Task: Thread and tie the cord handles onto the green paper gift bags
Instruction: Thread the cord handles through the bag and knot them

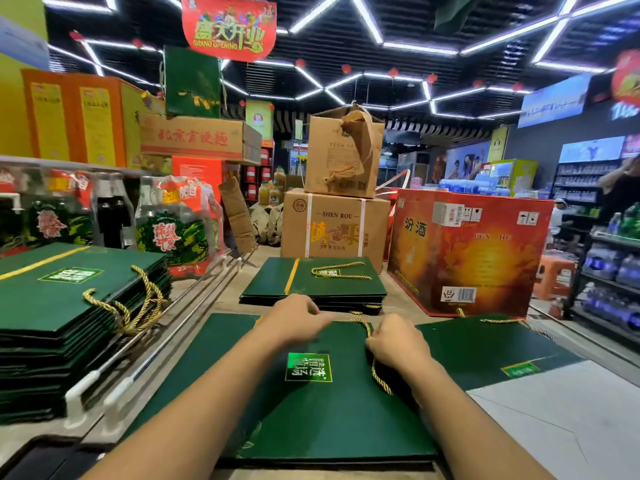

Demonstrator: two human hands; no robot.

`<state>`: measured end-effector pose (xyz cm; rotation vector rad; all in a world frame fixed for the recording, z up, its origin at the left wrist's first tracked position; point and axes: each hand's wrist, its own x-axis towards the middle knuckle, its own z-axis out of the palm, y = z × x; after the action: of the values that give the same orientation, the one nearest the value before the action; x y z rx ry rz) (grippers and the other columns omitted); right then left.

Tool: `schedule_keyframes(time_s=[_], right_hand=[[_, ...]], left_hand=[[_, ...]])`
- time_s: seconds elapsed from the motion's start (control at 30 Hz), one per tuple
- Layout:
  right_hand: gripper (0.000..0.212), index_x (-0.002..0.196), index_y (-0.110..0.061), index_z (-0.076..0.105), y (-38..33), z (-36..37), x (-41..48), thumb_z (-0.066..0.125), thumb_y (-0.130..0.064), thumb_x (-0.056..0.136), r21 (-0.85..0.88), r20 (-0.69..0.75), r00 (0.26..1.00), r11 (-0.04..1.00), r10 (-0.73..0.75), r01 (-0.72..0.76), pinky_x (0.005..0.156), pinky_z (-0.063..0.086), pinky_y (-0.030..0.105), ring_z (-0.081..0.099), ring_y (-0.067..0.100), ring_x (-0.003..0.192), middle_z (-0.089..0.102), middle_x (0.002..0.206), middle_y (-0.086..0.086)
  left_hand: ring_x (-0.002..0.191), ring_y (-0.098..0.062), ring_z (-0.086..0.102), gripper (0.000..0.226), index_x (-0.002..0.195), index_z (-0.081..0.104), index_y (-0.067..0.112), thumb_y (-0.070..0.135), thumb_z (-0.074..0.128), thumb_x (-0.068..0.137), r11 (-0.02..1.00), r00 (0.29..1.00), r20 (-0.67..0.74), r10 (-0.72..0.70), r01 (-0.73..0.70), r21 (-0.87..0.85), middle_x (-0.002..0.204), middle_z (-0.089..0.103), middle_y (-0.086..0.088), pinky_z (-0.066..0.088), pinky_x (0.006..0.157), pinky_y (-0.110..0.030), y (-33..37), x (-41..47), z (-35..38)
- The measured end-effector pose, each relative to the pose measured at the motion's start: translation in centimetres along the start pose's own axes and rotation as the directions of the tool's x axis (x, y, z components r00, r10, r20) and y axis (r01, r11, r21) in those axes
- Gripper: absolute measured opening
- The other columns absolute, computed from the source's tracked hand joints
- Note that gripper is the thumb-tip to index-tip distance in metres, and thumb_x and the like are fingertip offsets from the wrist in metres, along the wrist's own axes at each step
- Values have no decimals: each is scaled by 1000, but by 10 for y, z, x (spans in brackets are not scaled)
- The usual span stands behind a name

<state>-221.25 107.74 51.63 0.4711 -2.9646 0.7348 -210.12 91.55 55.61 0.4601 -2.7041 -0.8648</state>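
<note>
Green bag [332, 420] flat under left hand [294, 320], gold cord [379, 379] in right hand [394, 344]

The person shows as two arms only, cut off by the lower edge of the view. The left forearm [207, 393] and right forearm [467, 417] are bare along all the length that shows, wrists included. The wide lens makes them broad near the edge and narrow toward the wrists. The left hand [294, 318] and right hand [398, 344] are bare too, their backs smooth with the knuckles as low ridges. The fingers are blurred, so nails or any small ring cannot be told.
</note>
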Motion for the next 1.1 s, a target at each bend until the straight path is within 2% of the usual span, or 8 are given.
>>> schedule_keyframes(time_s=[0.17, 0.27, 0.37, 0.47, 0.63, 0.77, 0.97, 1.1], right_hand=[[17, 76, -12, 71, 3, 0, -3, 63, -19, 90, 208, 10, 991, 970, -131, 126, 69, 52, 33, 67, 22, 76, 73, 78, 5], [15, 78, -18, 74, -3, -12, -17, 71, -18, 92, 377, -44, 942, 868, -333, 324, 64, 48, 19, 58, -3, 60, 70, 71, -7], [9, 86, -13, 78, -9, -21, -29, 75, -18, 92, 438, 16, 891, 805, -453, 401, 62, 44, 11, 57, -6, 63, 72, 75, -5], [13, 87, -12, 80, -8, -22, -33, 73, -21, 93, 559, 105, 910, 780, -402, 280, 60, 46, 13, 61, 2, 67, 78, 84, 5], [35, 102, -2, 71, -4, -23, -23, 54, -33, 105, 802, 202, 979, 580, -37, -144, 45, 39, 18, 53, 10, 54, 78, 86, 11], [35, 99, 0, 68, -3, -22, -21, 64, -35, 99, 876, 353, 934, 369, -48, -312, 35, 26, 16, 47, 9, 49, 70, 76, 12], [12, 99, -2, 74, 0, -21, -23, 69, -13, 95, 925, 225, 961, 346, -160, -159, 41, 31, 16, 46, 6, 54, 66, 76, 4], [22, 97, 0, 77, -1, -20, -30, 74, -21, 92, 881, 211, 918, 472, -335, -30, 49, 33, 18, 48, 7, 56, 65, 77, 5]], left_hand=[[70, -13, 63, 31, 87, 73, 14, 37, 57, 98, 953, 999, 33, -28, 37, -302, 91, 78, -3, 54, 76, -30, -4, 18, 37], [64, -6, 63, 36, 96, 76, 12, 41, 55, 101, 891, 993, 114, 4, 48, -452, 85, 76, 2, 51, 60, -24, -4, 16, 45], [60, -7, 62, 29, 88, 77, 9, 32, 63, 98, 807, 994, 105, -14, 74, -586, 76, 71, -1, 46, 51, -17, -4, 12, 44], [66, -9, 62, 10, 90, 77, 14, 15, 68, 95, 739, 997, 67, -41, 75, -669, 83, 76, -3, 48, 52, -17, -6, 8, 40], [71, -4, 58, 8, 99, 75, 20, 21, 68, 96, 739, 997, 22, 76, -42, -672, 87, 78, 6, 43, 56, -16, -9, 3, 35], [70, -3, 60, 8, 99, 77, 17, 17, 71, 93, 748, 967, 85, 241, -129, -651, 85, 76, 4, 43, 55, -12, -6, -2, 35], [78, -7, 60, 14, 98, 77, 22, 32, 67, 95, 850, 972, 154, 175, -71, -522, 89, 77, 10, 43, 64, -21, -9, -4, 34], [91, -10, 66, 45, 109, 75, 22, 59, 51, 98, 738, 978, 196, 69, 82, -669, 100, 78, 8, 44, 75, -29, -4, 1, 30]])
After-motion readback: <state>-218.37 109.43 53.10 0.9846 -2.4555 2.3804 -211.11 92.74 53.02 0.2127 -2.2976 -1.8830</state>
